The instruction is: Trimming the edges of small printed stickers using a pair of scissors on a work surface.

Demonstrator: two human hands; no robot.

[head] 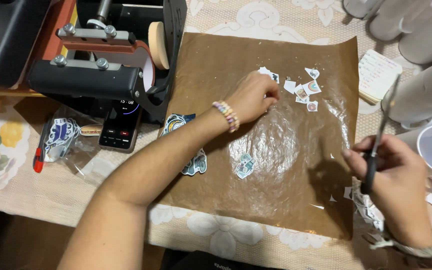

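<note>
Your left hand (253,95) is reaching forward, arm extended, fingers curling downward and pinching; your right hand (396,180) is closing in a fist-like grip, wrist bent inward.

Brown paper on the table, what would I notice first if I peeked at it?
First, the big shiny brown paper in the middle, with tiny cut-out stickers near its top. The left hand reaches to those stickers, while the right hand holds scissors at the paper's right edge. A black press machine sits top left.
</note>
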